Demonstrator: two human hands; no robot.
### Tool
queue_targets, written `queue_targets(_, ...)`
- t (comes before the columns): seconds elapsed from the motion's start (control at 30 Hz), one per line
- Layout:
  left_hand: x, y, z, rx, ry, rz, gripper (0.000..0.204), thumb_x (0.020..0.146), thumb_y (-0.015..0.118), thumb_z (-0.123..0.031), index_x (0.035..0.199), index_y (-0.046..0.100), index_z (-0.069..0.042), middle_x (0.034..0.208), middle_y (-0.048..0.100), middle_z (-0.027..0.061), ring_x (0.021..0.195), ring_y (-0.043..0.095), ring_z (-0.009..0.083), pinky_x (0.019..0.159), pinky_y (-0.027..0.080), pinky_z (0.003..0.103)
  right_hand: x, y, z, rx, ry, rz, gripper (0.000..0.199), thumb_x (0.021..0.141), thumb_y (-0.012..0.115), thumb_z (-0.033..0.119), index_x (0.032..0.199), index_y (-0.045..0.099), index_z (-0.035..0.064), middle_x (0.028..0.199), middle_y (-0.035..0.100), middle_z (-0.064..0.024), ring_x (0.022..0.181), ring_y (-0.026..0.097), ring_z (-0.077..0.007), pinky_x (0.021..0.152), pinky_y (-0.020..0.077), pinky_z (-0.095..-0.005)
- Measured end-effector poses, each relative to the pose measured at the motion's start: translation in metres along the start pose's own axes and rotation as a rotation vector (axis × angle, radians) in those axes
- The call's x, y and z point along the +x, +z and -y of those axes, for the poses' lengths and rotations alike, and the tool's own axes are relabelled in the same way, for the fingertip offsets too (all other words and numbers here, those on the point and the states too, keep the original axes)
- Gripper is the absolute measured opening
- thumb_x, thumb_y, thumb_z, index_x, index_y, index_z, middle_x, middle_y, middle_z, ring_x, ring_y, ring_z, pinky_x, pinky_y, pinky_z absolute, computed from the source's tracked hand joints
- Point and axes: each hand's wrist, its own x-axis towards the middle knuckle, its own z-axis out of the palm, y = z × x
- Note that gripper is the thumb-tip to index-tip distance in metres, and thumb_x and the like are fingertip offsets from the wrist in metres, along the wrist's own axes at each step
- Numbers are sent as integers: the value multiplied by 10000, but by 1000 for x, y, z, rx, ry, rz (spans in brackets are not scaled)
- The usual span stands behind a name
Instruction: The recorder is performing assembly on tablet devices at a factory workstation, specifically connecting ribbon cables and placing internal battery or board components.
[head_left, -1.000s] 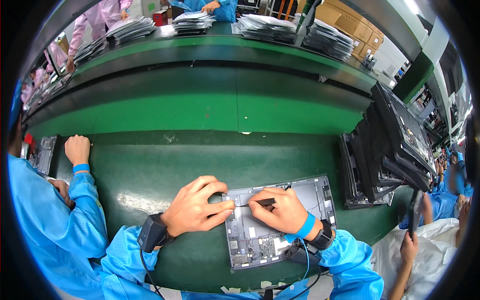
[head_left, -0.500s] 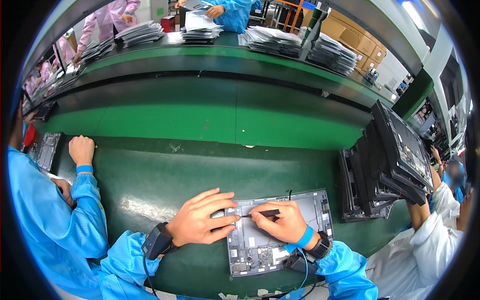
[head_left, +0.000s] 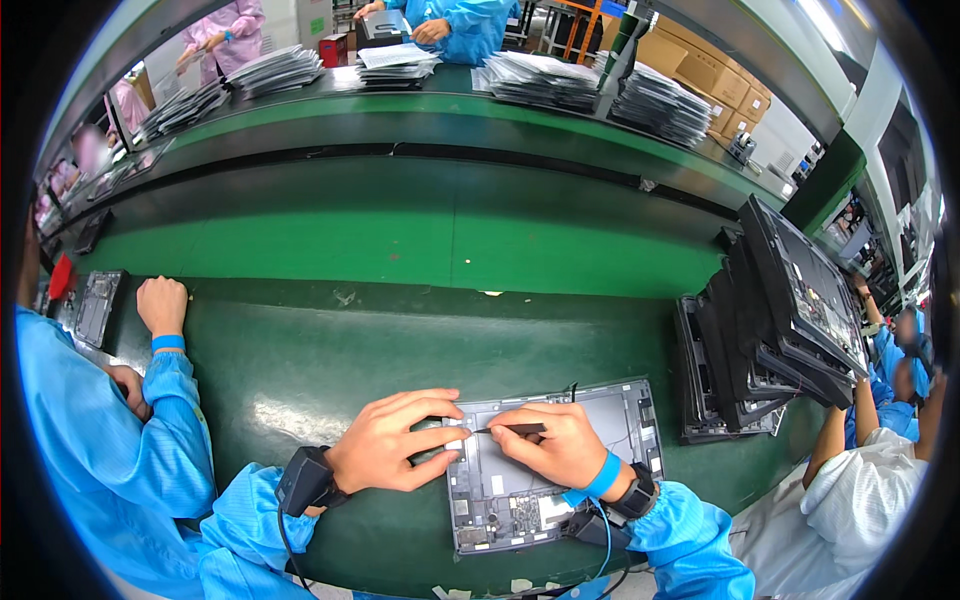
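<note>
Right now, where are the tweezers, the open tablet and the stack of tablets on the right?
tweezers (head_left: 512, 429), head view, on the dark shaft.
open tablet (head_left: 600, 415), head view, on its bare grey inner panel.
stack of tablets (head_left: 790, 300), head view, on the top unit's back.

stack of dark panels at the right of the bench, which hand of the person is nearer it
Right. The right hand holds a thin dark tool over the open device, closer to the stack of dark panels; the left hand rests at the device's left edge.

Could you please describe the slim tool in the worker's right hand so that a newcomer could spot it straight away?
On the dark green conveyor belt, nearest the wearer, lies an open grey tablet chassis with its circuit boards exposed. Over its upper left area, the right hand pinches thin black tweezers, pointing left toward the left hand. They are the only slender dark tool there.
</note>
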Motion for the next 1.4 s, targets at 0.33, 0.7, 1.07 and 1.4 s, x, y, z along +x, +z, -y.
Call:
queue_targets(0.33,2,-1,-4,46,-9,25,221,750,727,-121,971,737,-137,1086,646,82,1115,646,299,884,559,397,-3,2,-1,32,-14,-25,107,871,700,72,956,724,11,790,696,-93,642,666,-144,570,534,-255)
queue_targets(0.7,2,-6,-8,137,66,46,226,747,722,-123,971,738,-151,1079,648,71,1111,650,291,857,571,388,-1,2,1,-85,-76,3,105,848,709,58,942,714,13,846,702,-90,672,684,-179,598,567,-273)
queue_targets(1.07,6,3,-2,182,114,60,229,788,710,-163,1016,720,-161,1094,648,45,1150,626,257,917,546,397,-3,3,3,-360,-241,-35,80,799,730,86,824,659,56,718,616,-49,604,647,-207,508,523,-316)
queue_targets(1.4,1,0,-19,359,116,48,248,812,709,-245,1024,715,-117,1086,665,28,1165,617,236,965,517,430,-10,21,21,-631,-255,-64,224,817,697,150,695,524,76,626,511,-45,506,598,-213,408,458,-352)
